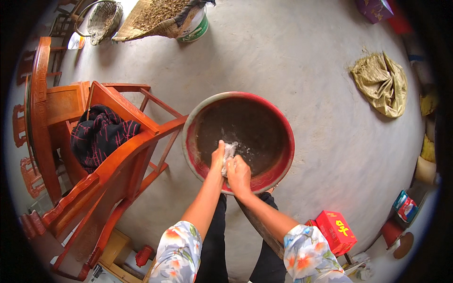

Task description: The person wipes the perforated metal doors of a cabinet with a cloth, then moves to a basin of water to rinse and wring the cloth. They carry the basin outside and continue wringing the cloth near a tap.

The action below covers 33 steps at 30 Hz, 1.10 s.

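A round red basin point(288, 141) with a worn, pale rim stands before my legs, holding dark, murky water point(244, 120). Over its near left part, my left hand point(218, 155) and my right hand point(239, 173) are both closed around a wet, whitish cloth point(229, 152). The cloth is bunched up between them, and most of it is hidden by my fingers. Splashes and bubbles show on the water just beyond the hands. How deep the basin is cannot be seen through the water.
Left of the basin, almost touching its rim, stands a wooden chair point(141, 141) with a black, red-lined garment point(102, 138) on it. A woven tray point(155, 28) of dried pieces rests on a bucket point(196, 28). A crumpled sack point(384, 85) and a red box point(335, 231) lie to the right.
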Available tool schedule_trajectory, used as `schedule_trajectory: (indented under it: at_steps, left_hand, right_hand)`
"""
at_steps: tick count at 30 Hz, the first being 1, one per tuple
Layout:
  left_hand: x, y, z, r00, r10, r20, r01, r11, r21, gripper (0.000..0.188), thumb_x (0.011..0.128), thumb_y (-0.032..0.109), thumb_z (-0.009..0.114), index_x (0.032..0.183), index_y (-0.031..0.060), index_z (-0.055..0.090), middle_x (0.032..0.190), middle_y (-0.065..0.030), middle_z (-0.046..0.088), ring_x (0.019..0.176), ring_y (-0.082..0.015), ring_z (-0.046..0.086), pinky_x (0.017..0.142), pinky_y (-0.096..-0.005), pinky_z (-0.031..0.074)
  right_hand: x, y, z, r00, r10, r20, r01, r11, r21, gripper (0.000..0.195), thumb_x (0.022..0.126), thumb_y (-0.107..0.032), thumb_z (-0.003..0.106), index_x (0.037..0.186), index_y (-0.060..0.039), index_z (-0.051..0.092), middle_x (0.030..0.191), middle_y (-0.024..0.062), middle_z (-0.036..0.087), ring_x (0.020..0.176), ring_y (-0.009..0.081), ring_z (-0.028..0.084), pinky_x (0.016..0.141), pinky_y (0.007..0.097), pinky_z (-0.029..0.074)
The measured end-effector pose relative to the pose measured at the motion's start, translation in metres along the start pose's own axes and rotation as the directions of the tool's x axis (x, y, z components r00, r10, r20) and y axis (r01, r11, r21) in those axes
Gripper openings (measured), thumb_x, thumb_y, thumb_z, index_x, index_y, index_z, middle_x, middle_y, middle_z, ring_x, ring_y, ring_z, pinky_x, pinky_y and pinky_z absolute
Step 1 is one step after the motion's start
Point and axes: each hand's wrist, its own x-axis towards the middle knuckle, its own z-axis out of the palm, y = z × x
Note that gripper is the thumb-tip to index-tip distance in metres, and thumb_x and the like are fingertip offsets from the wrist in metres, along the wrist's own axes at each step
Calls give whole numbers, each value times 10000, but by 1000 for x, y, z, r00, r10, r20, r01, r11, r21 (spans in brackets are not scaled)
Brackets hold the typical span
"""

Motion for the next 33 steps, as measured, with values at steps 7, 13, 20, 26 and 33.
schedule_trajectory:
  at_steps: [7,13,20,26,33]
  left_hand:
    - [-44,-15,50,999,-8,-37,7,999,-32,468,1048,446,447,1114,38,667,1043,-62,700,904,-169,644,834,-334,508]
    - [-46,7,1,976,165,-143,-173,984,-44,616,1005,564,448,1444,132,420,1436,-103,488,1330,-314,454,1048,-617,374]
    - [-45,1,-38,988,-115,-101,130,979,156,952,947,559,572,1586,149,-2,1649,-131,61,1450,-415,245,1034,-629,372]
    - [-11,-18,-44,988,-154,6,154,985,-76,889,955,603,516,1577,114,110,1635,-162,80,1464,-378,228,1043,-644,368]
    - [-7,0,-27,912,-361,195,406,865,-295,613,938,630,526,1123,50,602,1017,-116,660,966,-268,647,890,-464,544]
  right_hand:
    - [71,37,-16,974,6,-227,-76,951,-300,358,1001,-356,457,862,-41,555,798,237,661,777,467,641,692,571,483]
    - [71,60,-57,924,9,-381,-34,998,-59,310,1006,-294,517,915,2,503,949,226,593,915,426,586,776,518,437]
    - [66,70,-56,911,-316,-263,224,918,-328,385,895,-106,603,1263,-33,519,1253,227,512,1130,428,528,955,495,439]
    - [101,80,8,976,-196,93,217,896,-388,447,840,-250,670,1212,-33,549,1086,232,644,1021,451,615,873,527,493]
    - [17,13,6,874,-230,429,324,932,-161,449,862,-471,626,939,-29,633,891,296,666,860,452,667,740,536,528]
